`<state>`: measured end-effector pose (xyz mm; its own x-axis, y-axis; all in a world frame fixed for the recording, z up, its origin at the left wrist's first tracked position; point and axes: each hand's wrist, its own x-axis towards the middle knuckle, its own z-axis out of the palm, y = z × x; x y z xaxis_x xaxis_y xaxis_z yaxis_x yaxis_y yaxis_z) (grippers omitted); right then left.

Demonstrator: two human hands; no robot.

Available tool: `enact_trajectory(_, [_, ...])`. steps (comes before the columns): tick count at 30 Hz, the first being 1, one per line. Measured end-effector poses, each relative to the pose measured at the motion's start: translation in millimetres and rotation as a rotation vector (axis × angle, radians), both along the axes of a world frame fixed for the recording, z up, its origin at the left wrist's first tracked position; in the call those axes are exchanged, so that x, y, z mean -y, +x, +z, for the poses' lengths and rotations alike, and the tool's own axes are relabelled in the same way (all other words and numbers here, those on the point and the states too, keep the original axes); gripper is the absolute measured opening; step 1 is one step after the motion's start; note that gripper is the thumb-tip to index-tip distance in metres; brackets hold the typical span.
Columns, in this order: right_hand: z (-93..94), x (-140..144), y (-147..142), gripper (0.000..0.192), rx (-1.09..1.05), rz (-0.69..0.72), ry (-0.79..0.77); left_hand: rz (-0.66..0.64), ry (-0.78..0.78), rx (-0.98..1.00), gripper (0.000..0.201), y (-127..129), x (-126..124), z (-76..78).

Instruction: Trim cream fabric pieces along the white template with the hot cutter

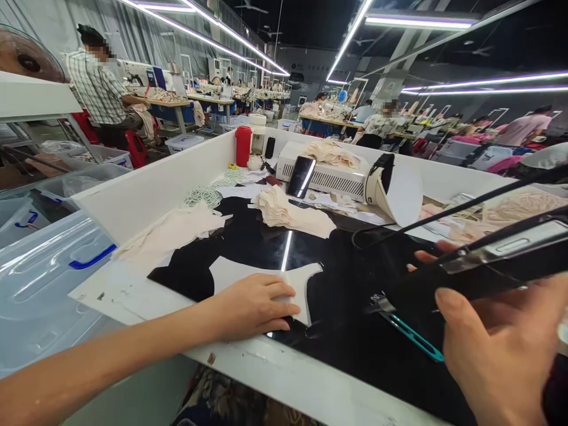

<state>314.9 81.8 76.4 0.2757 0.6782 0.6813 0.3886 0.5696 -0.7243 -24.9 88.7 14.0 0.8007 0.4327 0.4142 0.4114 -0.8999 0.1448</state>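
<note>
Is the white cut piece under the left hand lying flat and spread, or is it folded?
Flat and spread. The white cut piece lies in one layer on the black table top, its curved outline showing, with the left hand pressed on it.

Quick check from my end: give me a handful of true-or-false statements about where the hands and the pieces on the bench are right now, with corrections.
1. The left hand lies flat on a white cut piece on the black work surface. True.
2. The right hand is empty. False: it grips a long black tool with a cable.
3. A red bottle stands at the far end of the bench. True.
4. The stack of beige fabric pieces lies under the left hand. False: it lies farther back, apart from the hand.
5. A teal-handled tool lies on the black surface near the right hand. True.
</note>
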Motion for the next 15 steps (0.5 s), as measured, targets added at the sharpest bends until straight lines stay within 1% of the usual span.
enact_trajectory(1, [1.3, -4, -9, 0.055, -0.083, 0.005, -0.051, -0.005, 0.0, -0.011, 0.028, 1, 0, 1.5])
enact_trajectory(2, [2.0, -7, -17, 0.047, -0.142, 0.03, -0.091, -0.01, -0.001, -0.021, 0.028, 2, 0, 2.7])
enact_trajectory(4, [2.4, -11, -32, 0.052, -0.199, 0.083, -0.103, -0.021, -0.007, -0.035, 0.029, 4, 1, 4.0])
enact_trajectory(6, [2.5, -12, -44, 0.064, -0.198, 0.151, -0.077, -0.024, -0.012, -0.039, 0.028, 7, 1, 4.0])
enact_trajectory(11, [7.5, -1, -64, 0.078, -0.219, 0.319, -0.035, -0.014, 0.014, 0.004, 0.021, 20, 4, 4.3])
enact_trajectory(13, [12.4, 7, -70, 0.076, -0.247, 0.314, -0.038, -0.03, 0.041, 0.007, 0.019, 27, 5, 6.0])
enact_trajectory(15, [18.6, 14, -75, 0.067, -0.273, 0.236, -0.048, -0.053, 0.067, -0.026, 0.018, 34, 4, 8.0])
